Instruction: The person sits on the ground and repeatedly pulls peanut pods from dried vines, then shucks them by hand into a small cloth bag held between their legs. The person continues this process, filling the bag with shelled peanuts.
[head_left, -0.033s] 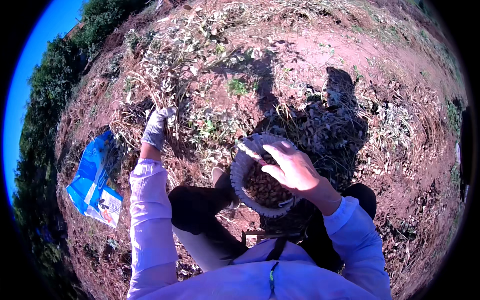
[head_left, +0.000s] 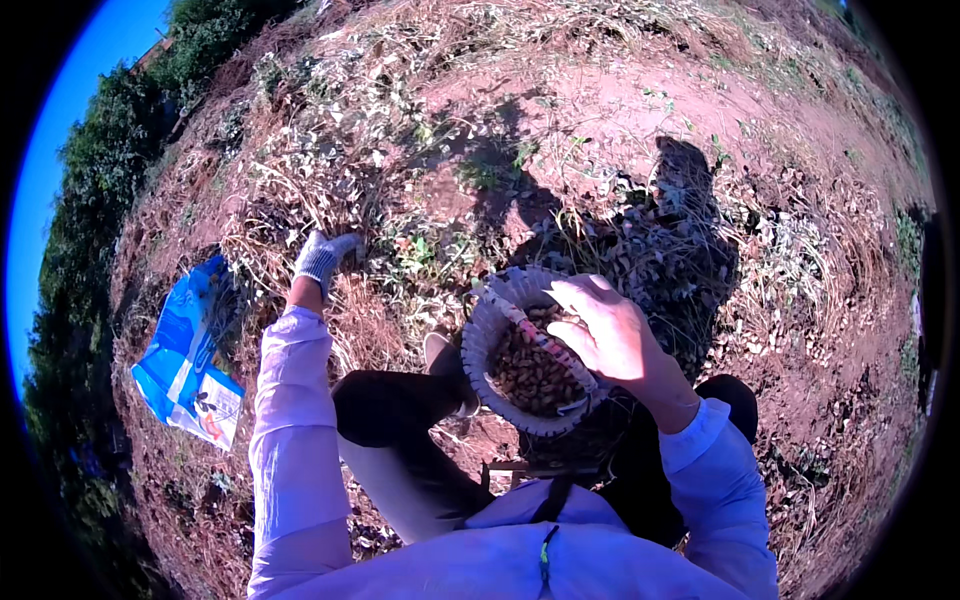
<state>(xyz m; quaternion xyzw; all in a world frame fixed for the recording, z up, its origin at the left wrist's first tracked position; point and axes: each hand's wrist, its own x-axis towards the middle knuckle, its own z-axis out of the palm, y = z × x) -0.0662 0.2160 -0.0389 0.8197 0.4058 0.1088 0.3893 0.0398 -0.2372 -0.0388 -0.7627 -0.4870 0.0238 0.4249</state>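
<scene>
A pale round ribbed basket holding brown peanuts in their shells stands between my legs. A handle with a pinkish wrapping crosses its mouth. My bare right hand hovers over the basket's right side, thumb and fingers apart; nothing shows in it. My left hand, in a pale knitted glove, is low among dried peanut plants at the left. Its fingers are curled, apparently round the stems, though the plants partly hide the fingertips.
A blue and white bag lies on the ground to the left of my left forearm. Dried plants and leaves cover much of the reddish soil. More peanuts lie scattered at the right. My shoe is beside the basket.
My left hand has drawn slightly nearer to me and turned, its fingers now pointing right. My right hand has shifted a little to the right, uncovering more of the basket's handle.
</scene>
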